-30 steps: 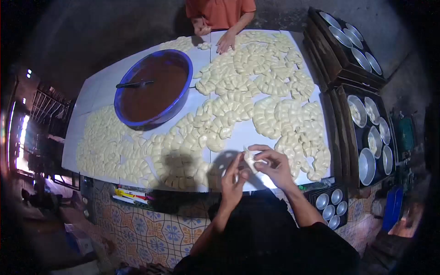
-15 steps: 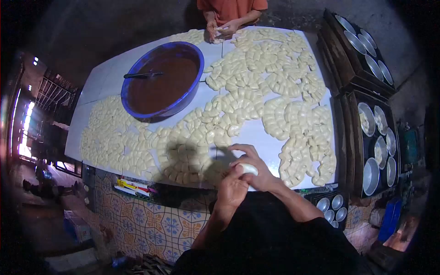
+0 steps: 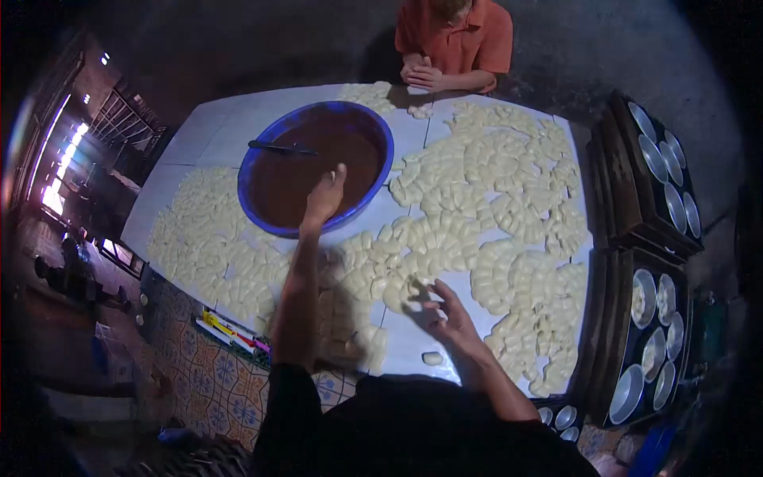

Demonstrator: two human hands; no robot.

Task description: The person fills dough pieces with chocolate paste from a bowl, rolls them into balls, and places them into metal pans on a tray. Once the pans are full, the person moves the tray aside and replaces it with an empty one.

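Over the near rim of the blue basin [image 3: 362,213]: left hand [image 3: 326,195] stretched out, open, fingers loosely extended at the brown filling [image 3: 318,159], nothing seen in its grasp. Right hand [image 3: 447,314] open, fingers spread, empty, just above the dough pieces [image 3: 509,207] near the desk [image 3: 214,127] front edge; one lone dough lump [image 3: 431,358] lies beside the wrist. Judgement: take a small pinch only (a dark spoon [image 3: 278,147] rests at the far side), hold the forearm clear of the rows beneath, keep the right palm clean for dough
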